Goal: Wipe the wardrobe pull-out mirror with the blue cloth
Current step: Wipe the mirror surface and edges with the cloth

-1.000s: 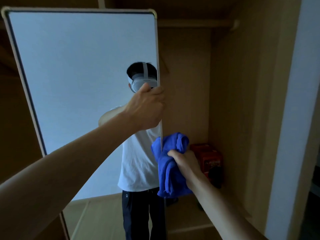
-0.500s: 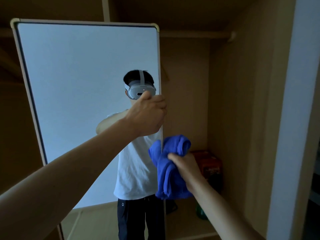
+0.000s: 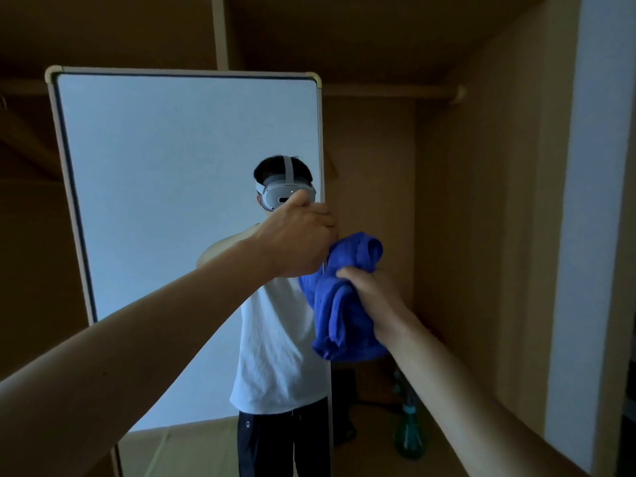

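Two hands were at work, centre of frame. Left hand (image 3: pixel 296 237) was curled round the right-hand edge of the tall, pale-framed rectangular pull-out mirror (image 3: pixel 165 208), fingers closed over the frame. The mirror filled the left half of the frame, standing out from the brown wooden wardrobe (image 3: pixel 481 235). Right hand (image 3: pixel 373 297) clutched the bunched blue terry cloth (image 3: pixel 340 315) in a fist, just right of the mirror's edge and just below the left hand. Cloth looked to be off the glass, though contact at the edge could not be told. Judged step: mirror steadied, wiping not yet begun. Next move called for carrying the cloth leftward onto the glass, flattening it under the palm, then stroking from the upper part down while the left hand braced the frame against swinging. Blurred greenish bottle (image 3: pixel 409 432) stood low at the right.
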